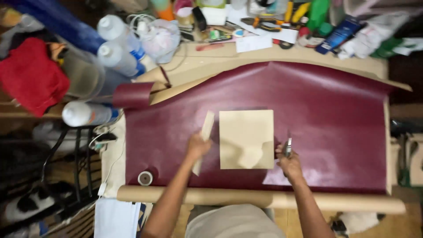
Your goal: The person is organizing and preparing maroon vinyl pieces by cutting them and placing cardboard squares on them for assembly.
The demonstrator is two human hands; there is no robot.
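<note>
Now beige card point(246, 134) between hands, left fingers point(199, 145) gripping strip point(205, 132), right fingers point(284, 155) clasping knife point(288, 146).

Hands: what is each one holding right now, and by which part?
Left hand grips a tan strip near its middle; right hand holds a small metal tool by its lower end.
</note>
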